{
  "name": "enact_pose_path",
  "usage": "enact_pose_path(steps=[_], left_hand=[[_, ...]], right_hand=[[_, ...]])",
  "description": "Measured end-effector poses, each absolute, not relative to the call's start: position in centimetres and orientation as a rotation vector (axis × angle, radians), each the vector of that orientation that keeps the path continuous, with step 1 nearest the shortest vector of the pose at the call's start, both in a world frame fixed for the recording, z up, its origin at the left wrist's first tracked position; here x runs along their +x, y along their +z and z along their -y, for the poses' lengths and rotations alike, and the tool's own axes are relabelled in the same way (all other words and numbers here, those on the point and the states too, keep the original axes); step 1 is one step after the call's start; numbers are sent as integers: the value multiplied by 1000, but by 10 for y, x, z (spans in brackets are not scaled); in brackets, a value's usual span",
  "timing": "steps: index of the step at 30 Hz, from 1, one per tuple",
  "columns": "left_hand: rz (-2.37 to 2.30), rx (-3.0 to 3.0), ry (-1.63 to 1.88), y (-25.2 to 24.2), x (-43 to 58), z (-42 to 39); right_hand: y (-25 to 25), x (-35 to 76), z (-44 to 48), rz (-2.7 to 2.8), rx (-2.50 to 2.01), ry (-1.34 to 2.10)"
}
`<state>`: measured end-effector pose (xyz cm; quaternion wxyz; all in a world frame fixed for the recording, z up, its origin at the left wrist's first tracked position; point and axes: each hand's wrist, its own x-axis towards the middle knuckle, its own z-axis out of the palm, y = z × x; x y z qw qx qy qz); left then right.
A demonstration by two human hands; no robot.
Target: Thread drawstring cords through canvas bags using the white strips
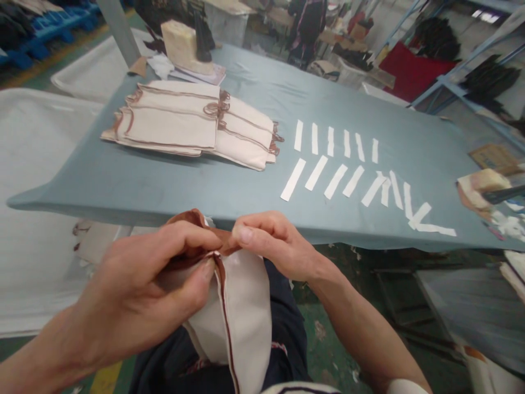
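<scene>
A cream piece with brown edging [248,306], perhaps a bag part, hangs over my lap in front of the table edge. My left hand [159,279] pinches its upper edge between thumb and fingers, where a brown seam runs down. Just to the right, my right hand [273,241] grips the brown top edge with thumb against curled fingers. Brown lining shows behind both hands. The fingertips of the two hands are close together, and part of the edge between them is hidden.
On the blue-grey table [172,189] lie stacked cream pieces with brown trim [172,123]. Several white strips [293,179] are laid in rows at right. A foam block [180,44] sits at the back left, another [488,183] at far right. White bins [36,164] stand left.
</scene>
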<state>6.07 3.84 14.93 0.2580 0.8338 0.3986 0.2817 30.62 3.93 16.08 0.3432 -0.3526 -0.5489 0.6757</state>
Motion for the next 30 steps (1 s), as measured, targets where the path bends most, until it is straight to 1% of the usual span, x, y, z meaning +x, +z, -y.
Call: enact_pose_path(steps=[2,5,8,12,18,25,27,30], left_hand=[[-966,2172,785,158,66,-47],[-879,2074,660,167,70,-61],[-889,2012,505,170,69,-72],[-906,1993,404,166,65,-81],[-977,1949,338,160,65,-88],[-997,1865,344,164,71,-77],[-988,1891,363,162,69,-75],[-961,1917,344,161,63,-79]], right_hand=[[158,308,-40,1424,-925,1775],[157,309,-39,1457,-994,1759],[159,307,-37,1580,-1110,1608],[162,307,-40,1744,-1242,1392],[148,314,-60,1814,-1107,1550],[147,309,-48,1938,-1176,1225],[147,309,-46,1924,-1132,1266],[145,311,-48,1846,-1093,1452]])
